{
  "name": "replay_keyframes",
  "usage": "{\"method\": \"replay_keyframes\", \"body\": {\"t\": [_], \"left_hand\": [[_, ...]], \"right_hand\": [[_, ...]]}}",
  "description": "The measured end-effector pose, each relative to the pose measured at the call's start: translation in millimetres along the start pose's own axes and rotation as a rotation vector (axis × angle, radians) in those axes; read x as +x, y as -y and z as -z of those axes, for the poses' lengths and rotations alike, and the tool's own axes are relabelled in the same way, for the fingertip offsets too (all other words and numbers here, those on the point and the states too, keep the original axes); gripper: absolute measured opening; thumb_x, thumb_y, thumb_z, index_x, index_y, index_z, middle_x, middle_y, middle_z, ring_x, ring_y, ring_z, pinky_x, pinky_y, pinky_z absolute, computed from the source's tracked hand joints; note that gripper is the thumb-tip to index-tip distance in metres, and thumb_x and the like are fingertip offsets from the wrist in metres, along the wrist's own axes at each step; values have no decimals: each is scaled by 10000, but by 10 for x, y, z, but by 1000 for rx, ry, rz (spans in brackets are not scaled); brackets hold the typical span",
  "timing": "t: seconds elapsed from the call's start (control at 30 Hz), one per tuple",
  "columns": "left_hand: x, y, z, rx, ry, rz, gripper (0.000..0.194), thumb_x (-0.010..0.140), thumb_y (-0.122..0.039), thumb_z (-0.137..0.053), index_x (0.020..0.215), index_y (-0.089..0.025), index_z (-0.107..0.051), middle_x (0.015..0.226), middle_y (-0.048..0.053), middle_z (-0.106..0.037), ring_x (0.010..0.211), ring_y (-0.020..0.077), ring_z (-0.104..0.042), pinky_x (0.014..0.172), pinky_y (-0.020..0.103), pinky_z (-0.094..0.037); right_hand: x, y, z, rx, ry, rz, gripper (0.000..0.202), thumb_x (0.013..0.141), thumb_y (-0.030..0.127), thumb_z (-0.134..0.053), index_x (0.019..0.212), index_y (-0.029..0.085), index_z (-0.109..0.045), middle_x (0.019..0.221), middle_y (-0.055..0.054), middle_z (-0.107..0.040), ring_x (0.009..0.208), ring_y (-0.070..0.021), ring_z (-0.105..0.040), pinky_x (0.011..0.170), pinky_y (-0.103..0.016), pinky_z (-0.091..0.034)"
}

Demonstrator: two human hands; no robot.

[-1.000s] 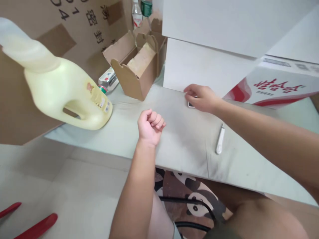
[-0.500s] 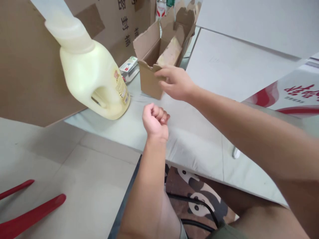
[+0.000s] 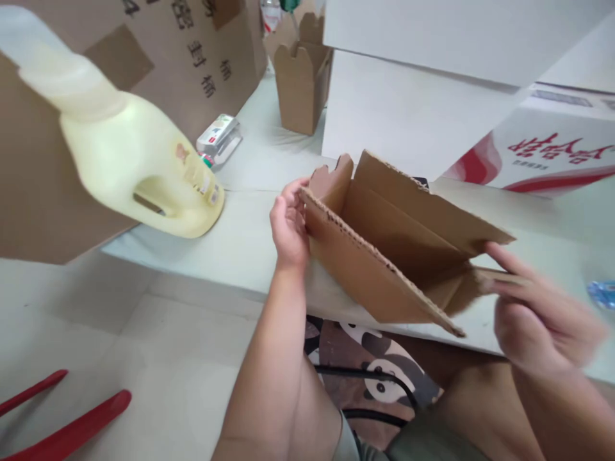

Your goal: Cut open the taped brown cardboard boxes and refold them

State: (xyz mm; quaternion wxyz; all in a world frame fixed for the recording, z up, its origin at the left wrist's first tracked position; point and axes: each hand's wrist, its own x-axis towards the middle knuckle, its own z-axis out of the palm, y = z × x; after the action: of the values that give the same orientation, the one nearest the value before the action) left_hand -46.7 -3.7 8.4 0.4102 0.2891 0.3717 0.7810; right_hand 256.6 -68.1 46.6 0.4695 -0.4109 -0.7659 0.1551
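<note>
An open-topped brown cardboard box (image 3: 365, 275) is tilted over the front edge of the table, its flaps standing up and the visible part of its inside bare. At its left end my left hand (image 3: 291, 227) holds the edge, some fingers hidden behind the cardboard. My right hand (image 3: 538, 314), smeared by motion, grips the end flap on the right, with one finger reaching to the corner of the far flap.
A yellowish detergent jug (image 3: 139, 160) stands at the left before a large carton (image 3: 158, 70). Behind are a small packet (image 3: 218, 137), another open cardboard box (image 3: 298, 86) and white boxes (image 3: 408, 109). Blue plastic (image 3: 600, 293) lies far right. Red legs (image 3: 81, 426) are on the floor.
The cardboard box has come from the back of the table to the front edge. My left hand has moved from a loose fist onto it, and my right hand is now at its right end.
</note>
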Motion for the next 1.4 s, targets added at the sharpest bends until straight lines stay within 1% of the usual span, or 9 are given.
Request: {"method": "replay_keyframes", "body": {"t": [0.1, 0.3, 0.4, 0.47, 0.63, 0.93, 1.03, 1.13, 1.4], "left_hand": [[-93, 121, -174, 119, 150, -46, 602, 881, -752, -436, 855, -232, -738, 976, 88, -763, 1080, 300, -704, 1011, 450, -517], [-157, 252, -293, 292, 117, -182, 444, 852, -621, -616, 697, -220, -726, 839, 54, -730, 903, 223, -686, 912, 362, -532], [-159, 279, -309, 347, 64, -173, 383, 769, -588, -706, 704, -211, -683, 761, 28, -668, 731, 180, -621, 723, 313, -512], [-152, 296, -326, 358, 21, -195, 387, 716, -578, -750, 702, -212, -624, 729, 4, -615, 667, 149, -557, 672, 285, -474], [-135, 315, -400, 390, -32, -267, 414, 667, -482, -816, 763, -224, -507, 757, -29, -477, 681, 119, -451, 689, 245, -421], [-140, 374, -357, 535, 3, -316, 358, 736, -509, -740, 867, -241, -543, 858, 3, -533, 793, 158, -530, 812, 296, -475], [-117, 401, -268, 630, 61, -387, 348, 776, -539, -700, 927, -242, -599, 1004, 42, -610, 1003, 214, -614, 956, 367, -497], [-99, 399, -205, 694, 163, -486, 250, 827, -450, -673, 959, -239, -685, 1252, 79, -634, 1266, 267, -585, 1083, 426, -475], [-105, 352, -239, 616, 283, -395, 257, 830, -235, -579, 909, -282, -818, 1250, 23, -747, 1225, 263, -665, 1121, 463, -501]], "right_hand": [[-19, -193, -72, -52, 11, 57, 166, 910, 224, -646, 1006, 254, -777, 1178, -106, -775, 1052, -287, -761, 662, -347, -600], [58, -303, -299, -14, -214, -284, 166, 893, 280, -670, 1054, 301, -703, 1438, -93, -586, 614, -109, -598, 621, -366, -564], [-1, -384, -337, -32, -346, -324, 569, 827, 359, -732, 1357, 378, -525, 1523, -98, -455, 870, -187, -655, 795, -425, -585], [-45, -459, -338, 25, -317, -321, 687, 856, 405, -698, 1471, 390, -392, 1504, -105, -484, 1135, -260, -641, 924, -467, -567], [-108, -576, -347, 233, -134, -283, 277, 1012, 416, -467, 1176, 290, -651, 1450, -104, -564, 1421, -307, -515, 1136, -547, -457], [-223, -593, -385, 302, -139, -238, 332, 1007, 485, -441, 1199, 309, -647, 1387, -102, -552, 1427, -307, -484, 1181, -564, -408], [-227, -610, -400, 336, -141, -178, 374, 977, 552, -462, 1230, 330, -624, 1371, -94, -542, 1408, -328, -484, 1168, -577, -407], [-220, -618, -418, 309, -138, -185, 377, 952, 569, -496, 1222, 326, -599, 1330, -101, -547, 1397, -338, -484, 1148, -590, -419], [-216, -576, -396, 288, -117, -236, 384, 930, 586, -513, 1192, 316, -585, 1305, -102, -567, 1379, -336, -494, 1134, -591, -421]]}}
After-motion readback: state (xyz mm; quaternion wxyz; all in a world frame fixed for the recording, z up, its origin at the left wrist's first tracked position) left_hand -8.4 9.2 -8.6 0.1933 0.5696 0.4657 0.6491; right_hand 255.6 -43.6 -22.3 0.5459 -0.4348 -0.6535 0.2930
